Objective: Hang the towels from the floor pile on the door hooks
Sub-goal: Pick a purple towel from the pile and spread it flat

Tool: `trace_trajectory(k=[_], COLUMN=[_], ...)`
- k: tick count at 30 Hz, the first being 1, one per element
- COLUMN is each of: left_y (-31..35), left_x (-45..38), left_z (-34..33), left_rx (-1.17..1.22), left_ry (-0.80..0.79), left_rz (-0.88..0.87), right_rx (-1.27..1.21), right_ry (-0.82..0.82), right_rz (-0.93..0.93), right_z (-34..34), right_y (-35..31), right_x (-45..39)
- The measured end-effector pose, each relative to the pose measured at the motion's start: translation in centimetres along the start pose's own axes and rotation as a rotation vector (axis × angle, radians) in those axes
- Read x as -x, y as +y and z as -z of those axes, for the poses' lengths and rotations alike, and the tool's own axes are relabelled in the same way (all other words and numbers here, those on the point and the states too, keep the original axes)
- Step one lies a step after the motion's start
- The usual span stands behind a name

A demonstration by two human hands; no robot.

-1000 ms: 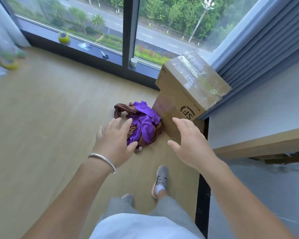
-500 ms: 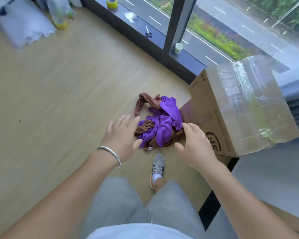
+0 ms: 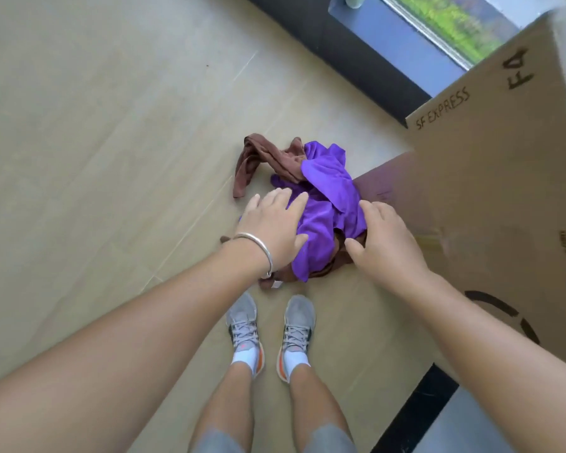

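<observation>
Left hand [image 3: 276, 223] and right hand [image 3: 381, 238], fingers spread and gripping nothing, are flanking the purple towel [image 3: 324, 204] atop brown towels [image 3: 265, 158], positioning to gather it.

Person, seen from own head camera, looking down.

- Arms: both bare from the frame edge to the wrist; no sleeves in view.
- Left hand [image 3: 276, 223]: no rings visible. A plain silver bangle [image 3: 257, 248] circles the wrist, thin and smooth, with a small bead or knot at its lower end.
- Right hand [image 3: 384, 240]: no jewellery visible at hand or wrist.
- Legs: grey shorts [image 3: 329, 438], hems ending above the knee; lower legs bare.
- Socks: white ankle socks [image 3: 244, 356], short.
- Footwear: grey knit trainers [image 3: 296, 325] with grey laces, white midsoles, orange patches at the heel sides and dark side panels.
</observation>
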State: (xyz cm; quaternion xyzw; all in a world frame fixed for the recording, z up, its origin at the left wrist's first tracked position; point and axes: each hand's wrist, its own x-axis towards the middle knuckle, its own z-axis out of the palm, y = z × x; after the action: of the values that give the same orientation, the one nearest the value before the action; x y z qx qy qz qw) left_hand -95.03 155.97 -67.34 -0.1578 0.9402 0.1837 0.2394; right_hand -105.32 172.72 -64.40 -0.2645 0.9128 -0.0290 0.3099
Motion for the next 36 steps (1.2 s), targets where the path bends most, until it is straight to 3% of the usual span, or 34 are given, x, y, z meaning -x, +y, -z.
trace_trajectory(k=[9,15,21,28,36], left_y=[-5.0,-5.5,-4.8,-6.2,-12.4], left_x=[-17.9,-27.9,-32.6,-30.4,-18.7], left_z=[-12.6,-18.2,-22.8,-22.2,-10.1], left_rx=[-0.079,-0.08,-0.368,-0.279,-0.08], left_ry=[0.013,0.11,0.08,0.207,0.322], left_rz=[-0.067,-0.068,-0.174,-0.177,-0.013], right_rx=[0.008,0.041,0.251,0.275,0.17], right_ry=[-0.025,-0.01,-0.015,0.18,0.398], right_rz=[-0.1,-0.154,-0.261,-0.181,-0.004], right_z=[-13.8,-19.9,-24.1,-22.9,-12.0], right_y=[7.6,10.9,13.5,12.3,2.3], right_x=[-14.0,-22.2,-24.6,-23.3,-18.0])
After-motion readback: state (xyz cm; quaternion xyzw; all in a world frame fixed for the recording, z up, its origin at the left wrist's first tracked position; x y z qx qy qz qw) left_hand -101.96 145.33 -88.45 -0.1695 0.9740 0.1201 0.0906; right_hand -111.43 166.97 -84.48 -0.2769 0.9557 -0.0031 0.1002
